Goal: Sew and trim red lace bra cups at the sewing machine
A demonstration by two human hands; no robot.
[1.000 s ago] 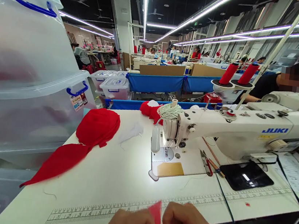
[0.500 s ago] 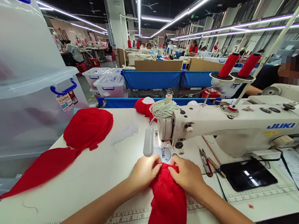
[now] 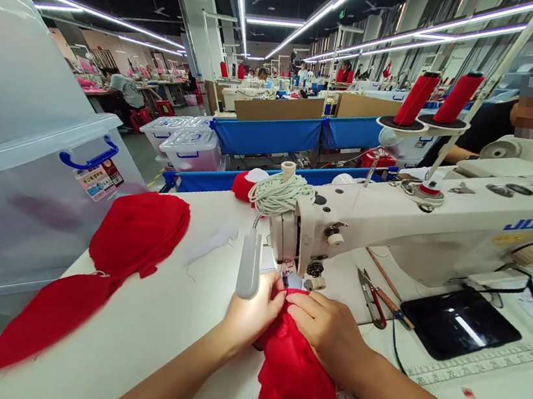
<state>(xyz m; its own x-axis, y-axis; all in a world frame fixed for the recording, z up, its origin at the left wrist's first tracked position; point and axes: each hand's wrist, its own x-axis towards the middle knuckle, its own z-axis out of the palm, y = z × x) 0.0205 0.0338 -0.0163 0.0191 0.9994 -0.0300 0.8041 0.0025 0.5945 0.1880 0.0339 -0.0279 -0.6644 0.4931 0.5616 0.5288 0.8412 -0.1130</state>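
Since a second ago, the left hand (image 3: 251, 312) and right hand (image 3: 328, 329) have moved the red fabric (image 3: 297, 383) up from the bottom edge to the JUKI sewing machine (image 3: 422, 213), lower centre on my feed. I see left fingers pinching its top edge; right fingers cover it, grip uncertain to me.

The cloth (image 3: 295, 386) is red, the sewing machine (image 3: 415, 222) white.

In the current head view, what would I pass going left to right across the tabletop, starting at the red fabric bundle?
Red fabric bundle → white scrap → left hand → right hand → red-handled snips → black tablet-like device. Left out: the red cloth the hands pinch, which overlaps them.
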